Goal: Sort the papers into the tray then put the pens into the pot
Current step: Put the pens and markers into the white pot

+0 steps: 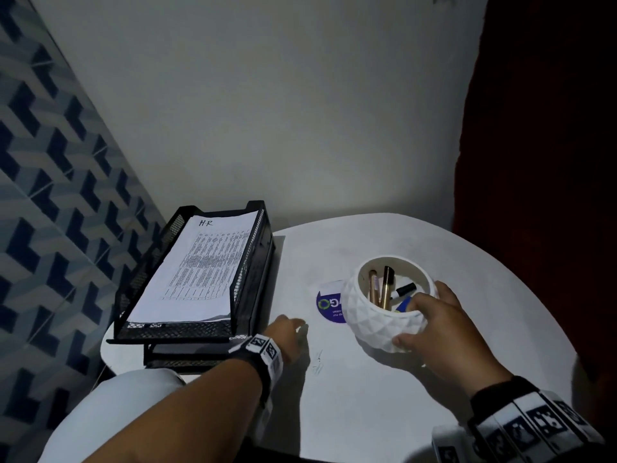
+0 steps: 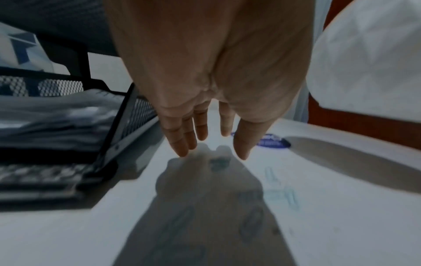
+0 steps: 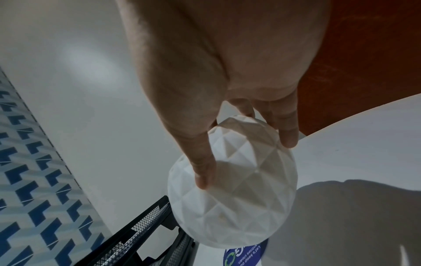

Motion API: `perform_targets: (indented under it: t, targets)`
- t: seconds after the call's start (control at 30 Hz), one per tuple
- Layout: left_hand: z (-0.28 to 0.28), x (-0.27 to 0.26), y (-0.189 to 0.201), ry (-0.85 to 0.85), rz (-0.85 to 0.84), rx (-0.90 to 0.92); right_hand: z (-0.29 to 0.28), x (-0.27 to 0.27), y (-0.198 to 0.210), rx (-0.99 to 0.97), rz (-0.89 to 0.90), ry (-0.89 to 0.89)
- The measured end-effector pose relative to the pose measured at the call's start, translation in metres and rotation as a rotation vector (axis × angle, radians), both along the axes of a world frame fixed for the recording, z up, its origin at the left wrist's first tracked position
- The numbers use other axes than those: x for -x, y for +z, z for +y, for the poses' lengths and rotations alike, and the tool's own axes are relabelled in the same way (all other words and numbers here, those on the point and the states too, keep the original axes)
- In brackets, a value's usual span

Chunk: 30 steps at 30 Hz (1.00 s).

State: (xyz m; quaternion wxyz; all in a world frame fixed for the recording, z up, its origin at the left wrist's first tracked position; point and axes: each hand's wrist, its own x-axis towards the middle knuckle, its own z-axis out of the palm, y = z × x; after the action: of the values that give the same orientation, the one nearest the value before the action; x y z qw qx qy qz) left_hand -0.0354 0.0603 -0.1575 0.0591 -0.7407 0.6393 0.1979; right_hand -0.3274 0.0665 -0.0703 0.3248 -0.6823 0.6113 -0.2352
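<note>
Right hand [image 1: 444, 325] grip clamped round pot [image 1: 384, 324], at 3 o'clock of tray [image 1: 253, 262]; pens [image 1: 384, 289] inside, papers [image 1: 197, 272] in tray. Set pot flat, release gently so it stays upright. Left hand [image 2: 212, 86] grip apart, empty. Only right wrist view shows thumb [image 3: 200, 162] on facets.

Pot [image 1: 384, 324] is showing white with a faceted diamond pattern. Tray [image 1: 253, 262] is showing black mesh. Paper [image 1: 200, 269] is showing white with black print. Table [image 1: 367, 412] is showing white. Sticker [image 1: 329, 307] is showing blue. Tiles [image 1: 50, 195] are showing blue-grey geometric shapes. Curtain [image 1: 551, 162] is showing dark red.
</note>
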Motion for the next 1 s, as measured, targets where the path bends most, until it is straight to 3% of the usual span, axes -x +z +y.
perform_targets:
  t: [0.23,0.43,0.6,0.7,0.83,0.93,1.0]
  targets:
    - [0.005,0.004,-0.026,-0.055,-0.081,-0.013,-0.002,0.000,-0.004,-0.008,0.035,0.023]
    - [0.005,0.008,-0.021,0.047,-0.040,-0.009,0.002,0.000,-0.004,-0.004,0.061,0.046]
    - [0.011,0.004,-0.019,0.121,0.112,-0.095,0.005,0.001,-0.004,0.007,0.074,0.066]
    - [0.010,0.000,-0.007,0.222,0.203,-0.045,0.007,-0.001,-0.003,-0.013,0.082,0.073]
    - [-0.017,-0.004,0.047,0.430,0.655,0.210,0.010,-0.004,-0.001,-0.044,0.069,0.089]
    - [-0.027,0.007,0.098,0.331,0.910,0.365,0.011,-0.007,-0.001,-0.051,0.111,0.121]
    - [-0.022,0.021,0.118,0.148,0.859,0.411,0.013,-0.011,0.000,-0.041,0.116,0.135]
